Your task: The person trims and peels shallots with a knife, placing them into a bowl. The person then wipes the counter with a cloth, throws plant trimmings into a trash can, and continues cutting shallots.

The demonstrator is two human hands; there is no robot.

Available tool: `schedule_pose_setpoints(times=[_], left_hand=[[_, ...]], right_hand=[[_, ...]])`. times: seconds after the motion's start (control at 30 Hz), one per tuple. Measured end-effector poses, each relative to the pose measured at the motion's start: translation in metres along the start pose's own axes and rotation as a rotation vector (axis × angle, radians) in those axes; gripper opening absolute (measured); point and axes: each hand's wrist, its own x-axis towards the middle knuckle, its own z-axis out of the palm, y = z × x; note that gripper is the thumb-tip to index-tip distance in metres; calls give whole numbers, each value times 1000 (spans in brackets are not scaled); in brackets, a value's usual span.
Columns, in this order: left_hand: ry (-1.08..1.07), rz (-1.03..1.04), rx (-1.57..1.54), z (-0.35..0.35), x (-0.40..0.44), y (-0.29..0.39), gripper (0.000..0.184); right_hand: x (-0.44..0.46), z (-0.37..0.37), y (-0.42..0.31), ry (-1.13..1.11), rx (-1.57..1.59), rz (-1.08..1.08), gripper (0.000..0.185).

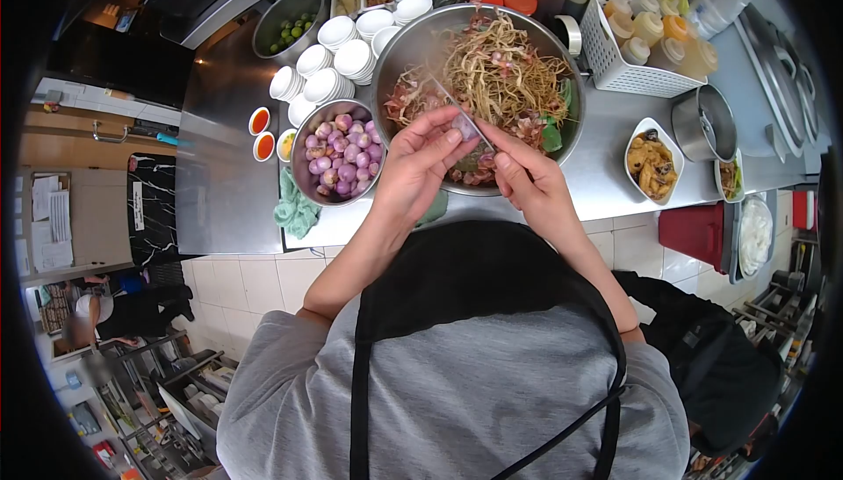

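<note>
The bare left hand (pixel 421 148) and the bare right hand (pixel 533 173) are near each other, fingers bent in pinching grips; both bare forearms (pixel 351 259) slant forward and inward.

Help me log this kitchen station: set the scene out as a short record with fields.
Left hand: holding a purple bulb, likely a shallot
Right hand: holding what looks like a slim knife, at the bulb
Beneath the hands: large metal bowl with stringy roots and skins
Left of it: smaller metal bowl of purple bulbs
Behind that: stacked white cups
Right of large bowl: white basket of bottles
</note>
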Motion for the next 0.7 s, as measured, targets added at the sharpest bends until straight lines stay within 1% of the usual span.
schedule_pose_setpoints(times=[0.1, 0.23, 0.3, 0.43, 0.5, 0.7], left_hand=[[-20, -28, -39, 4, 0, 4, 28], [9, -74, -71, 7, 0, 8, 29], [15, -74, -111, 4, 2, 3, 28], [55, -79, -222, 2, 3, -1, 26], [53, -85, -242, 2, 4, -4, 26], [11, -120, -273, 0, 3, -5, 27]], right_hand=[[2, -8, 0, 56, 42, 60, 34], [2, -11, -6, 62, 67, 60, 34], [-2, -6, -8, 18, 117, 122, 35], [-3, 2, -11, -3, 140, 91, 36], [-1, 3, -2, 23, 93, 37, 36], [-2, -1, -9, 49, 70, 62, 33]])
